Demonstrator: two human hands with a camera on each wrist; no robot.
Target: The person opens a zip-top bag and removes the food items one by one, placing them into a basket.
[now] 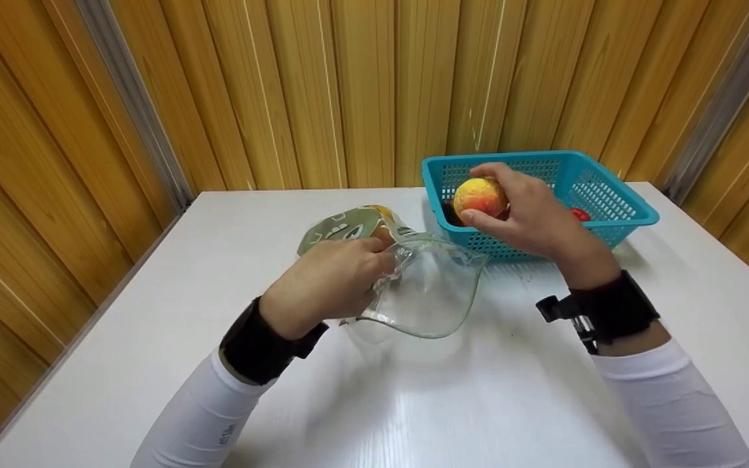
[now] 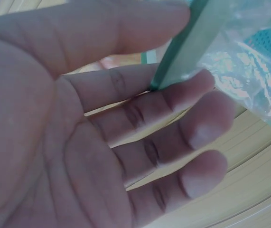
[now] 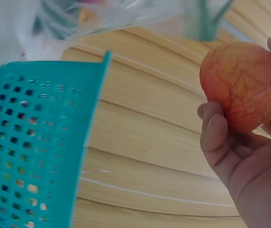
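Observation:
My left hand [image 1: 339, 276] pinches the edge of a clear plastic bag [image 1: 436, 292] with a green rim. The bag's mouth gapes toward me, and a green printed cartoon side [image 1: 342, 227] shows behind the hand. In the left wrist view, the thumb and index finger meet at the green edge [image 2: 180, 47], while the other fingers [image 2: 201, 175] extend loosely. My right hand [image 1: 530, 211] grips a yellow-and-red peach [image 1: 480, 197] above the left part of the blue basket [image 1: 638, 211]. Wrinkles cover the peach [image 3: 244, 85] in the right wrist view, with fingers and thumb around it.
The blue mesh basket stands at the back right of the white table [image 1: 374, 416]. A red item [image 1: 580, 214] and a dark item [image 1: 450, 213] lie inside it. Wood-look panelled walls [image 1: 368, 91] rise behind the table and on both sides.

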